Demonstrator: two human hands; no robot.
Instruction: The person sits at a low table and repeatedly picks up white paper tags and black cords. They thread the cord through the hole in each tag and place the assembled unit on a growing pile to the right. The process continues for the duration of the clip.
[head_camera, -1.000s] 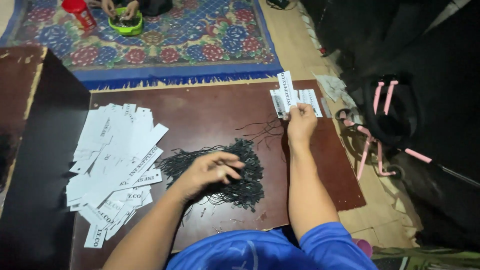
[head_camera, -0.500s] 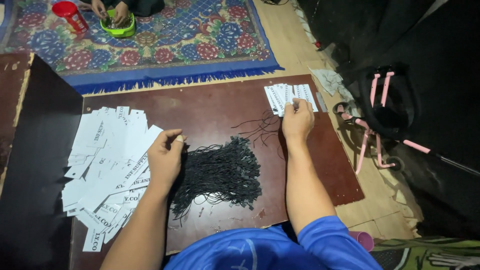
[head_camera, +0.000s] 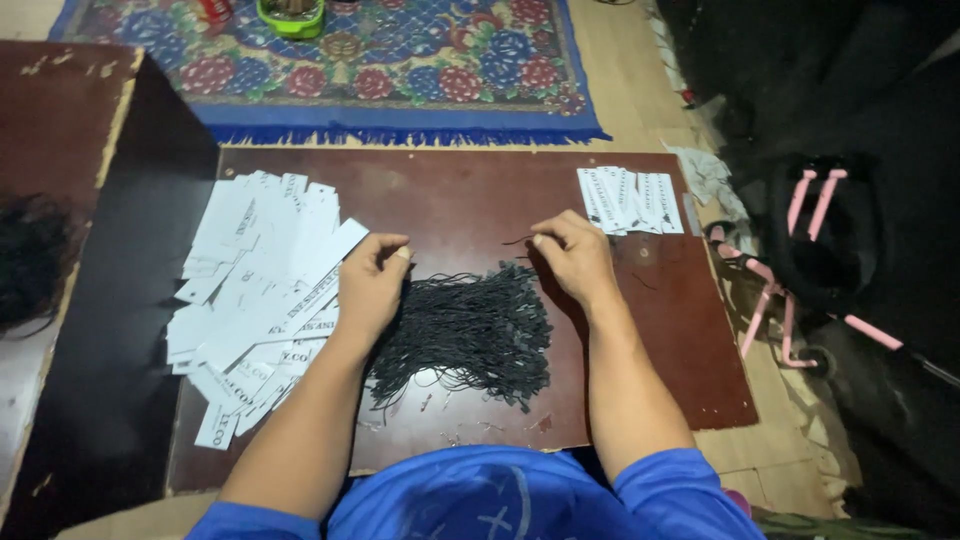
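- The tangled heap of black strings (head_camera: 465, 335) lies at 6 o'clock on your dark brown wooden board (head_camera: 470, 200).
- Your left hand (head_camera: 372, 280), at its 9 o'clock edge, pinches a long white paper tag (head_camera: 300, 295), fingers together.
- Your right hand (head_camera: 572, 255), at 1 o'clock, pinches one thin black string (head_camera: 515, 240).
- A small stack of white tags (head_camera: 630, 200) sits beyond, at 2 o'clock.

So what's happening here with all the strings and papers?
A person in a blue shirt sits at a dark brown board. The left hand holds one white paper tag at the edge of a big tag pile. The right hand pinches a thin black string above the heap of black strings. A smaller, neater row of tags lies at the board's far right.
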